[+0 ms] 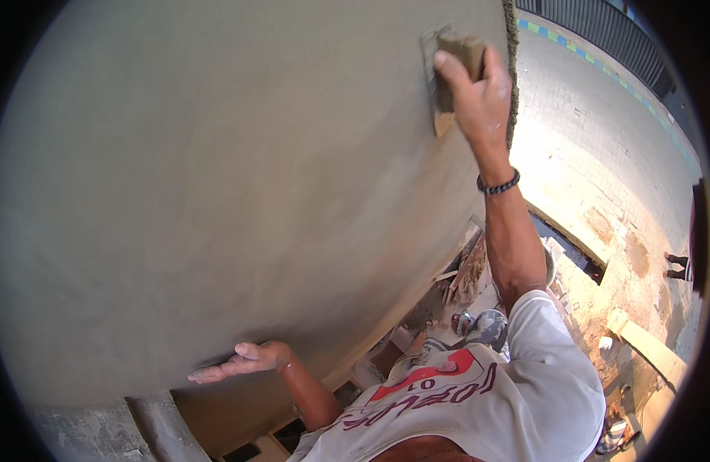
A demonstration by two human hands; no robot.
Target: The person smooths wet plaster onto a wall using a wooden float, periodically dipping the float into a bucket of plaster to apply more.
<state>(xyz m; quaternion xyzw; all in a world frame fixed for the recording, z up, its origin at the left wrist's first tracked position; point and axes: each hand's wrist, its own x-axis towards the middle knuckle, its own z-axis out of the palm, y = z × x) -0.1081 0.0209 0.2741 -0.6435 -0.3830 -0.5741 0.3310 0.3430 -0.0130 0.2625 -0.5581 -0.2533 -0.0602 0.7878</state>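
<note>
A large, smooth surface of wet grey plaster (216, 169) fills the left and middle of the view, ending in a rough edge (511, 92) at upper right. My right hand (482, 100) grips a rectangular plastering float (442, 122) against the plaster just beside that edge, with thumb and fingers round its upper part. Low in the view, my left hand (247, 359) has its fingers stretched out along the plaster, holding nothing; whether it touches the surface I cannot tell.
Rubble and boards (466, 269) lie below around my feet. A grey slab (93, 431) sits at lower left. At right are a sunlit paved ground (586, 131), a dark railing (609, 35), a dark rectangular opening (570, 246), a pale plank (643, 350) and another person's legs (678, 266).
</note>
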